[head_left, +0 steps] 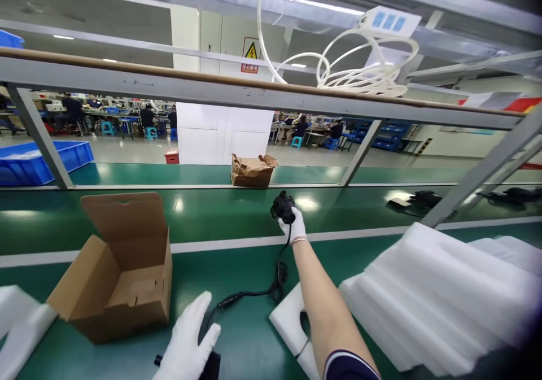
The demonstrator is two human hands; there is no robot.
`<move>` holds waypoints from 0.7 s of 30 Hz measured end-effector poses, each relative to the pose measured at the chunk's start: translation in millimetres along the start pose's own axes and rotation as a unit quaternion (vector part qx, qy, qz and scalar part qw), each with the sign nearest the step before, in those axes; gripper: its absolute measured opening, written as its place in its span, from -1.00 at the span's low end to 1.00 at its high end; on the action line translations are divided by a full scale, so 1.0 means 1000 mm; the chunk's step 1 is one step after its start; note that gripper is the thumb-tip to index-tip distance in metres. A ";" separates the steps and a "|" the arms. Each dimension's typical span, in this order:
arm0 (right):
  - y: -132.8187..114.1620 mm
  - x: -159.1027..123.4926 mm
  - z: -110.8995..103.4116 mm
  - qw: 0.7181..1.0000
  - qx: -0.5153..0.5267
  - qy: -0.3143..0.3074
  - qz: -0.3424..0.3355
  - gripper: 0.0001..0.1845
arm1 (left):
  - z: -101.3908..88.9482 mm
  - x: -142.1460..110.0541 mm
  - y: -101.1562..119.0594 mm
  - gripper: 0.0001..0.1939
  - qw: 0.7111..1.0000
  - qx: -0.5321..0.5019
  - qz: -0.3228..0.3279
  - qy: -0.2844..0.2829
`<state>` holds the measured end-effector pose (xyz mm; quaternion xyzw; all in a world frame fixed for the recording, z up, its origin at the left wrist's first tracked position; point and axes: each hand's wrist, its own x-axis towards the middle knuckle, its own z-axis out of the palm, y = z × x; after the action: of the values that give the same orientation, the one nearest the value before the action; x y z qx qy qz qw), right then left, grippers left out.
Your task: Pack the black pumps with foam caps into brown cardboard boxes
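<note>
My right hand (293, 225), in a white glove, reaches forward and is closed on a black camera-like device (283, 207) above the green bench. From the device a black cable (249, 293) hangs down, bunches into a loop and runs left toward my left hand. White-gloved too, my left hand (188, 340) has its fingers stretched out and its thumb apart. It lies over a black box-shaped unit (210, 366), partly hidden under the palm; whether it touches the unit I cannot tell. Left of it stands an open cardboard box (122, 318) with its flap up.
White foam pieces (440, 295) are stacked at right, and a foam insert with a hole (292, 318) lies under my right forearm. More foam (21, 323) sits at far left. Metal posts (362, 153) carry a shelf. Beyond are a crumpled brown bag (253, 171) and a blue bin (68, 157).
</note>
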<state>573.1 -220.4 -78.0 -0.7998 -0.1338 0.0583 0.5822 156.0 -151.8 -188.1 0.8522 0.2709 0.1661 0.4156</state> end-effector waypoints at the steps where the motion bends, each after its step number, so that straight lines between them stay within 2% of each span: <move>1: -0.007 -0.009 0.000 0.998 0.046 -0.034 -0.005 -0.35 | -0.010 -0.001 0.012 -0.32 1.000 -0.024 0.002 0.005; 3: -0.022 -0.038 0.000 0.983 0.147 -0.111 -0.012 -0.35 | -0.031 -0.004 0.041 -0.21 0.994 -0.111 -0.008 0.002; 4: -0.030 -0.058 0.001 0.965 0.209 -0.156 -0.013 -0.38 | -0.043 -0.006 0.056 -0.12 0.984 -0.178 -0.015 -0.005; 5: -0.037 -0.081 0.002 0.940 0.273 -0.203 -0.012 -0.42 | -0.056 -0.008 0.071 -0.02 0.966 -0.258 -0.020 -0.015; 7: -0.053 -0.135 0.007 0.878 0.371 -0.303 -0.010 -0.46 | -0.079 -0.014 0.097 0.13 0.907 -0.420 -0.023 -0.038; 9: -0.070 -0.196 0.016 0.832 0.379 -0.404 -0.024 -0.42 | -0.097 -0.026 0.113 0.16 0.839 -0.542 -0.015 -0.050; 11: -0.085 -0.255 0.029 0.796 0.334 -0.500 -0.067 -0.40 | -0.108 -0.044 0.118 0.13 0.792 -0.608 -0.024 -0.034; 13: -0.093 -0.300 0.043 0.789 0.261 -0.545 -0.114 -0.36 | -0.113 -0.067 0.110 0.06 0.761 -0.644 -0.073 0.010; 15: -0.091 -0.325 0.048 0.803 0.129 -0.555 -0.173 -0.34 | -0.116 -0.093 0.090 -0.05 0.721 -0.672 -0.158 0.060; 17: -0.078 -0.328 0.036 0.826 -0.041 -0.504 -0.248 -0.40 | -0.117 -0.121 0.063 -0.15 0.671 -0.700 -0.221 0.099; 19: -0.055 -0.314 0.006 0.852 -0.215 -0.384 -0.284 -0.48 | -0.119 -0.148 0.035 -0.19 0.633 -0.728 -0.238 0.117; 20: -0.039 -0.304 -0.012 0.871 -0.283 -0.296 -0.271 -0.50 | -0.120 -0.160 0.023 -0.20 0.619 -0.741 -0.231 0.119; 21: -0.022 -0.294 -0.030 0.874 -0.358 -0.236 -0.228 -0.54 | -0.121 -0.172 0.014 -0.20 0.608 -0.754 -0.220 0.118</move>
<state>296.2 -324.5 -65.7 -0.8634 -0.4575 0.0586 0.2043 -37.8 -187.1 -114.7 0.1259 0.2759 0.3142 0.8996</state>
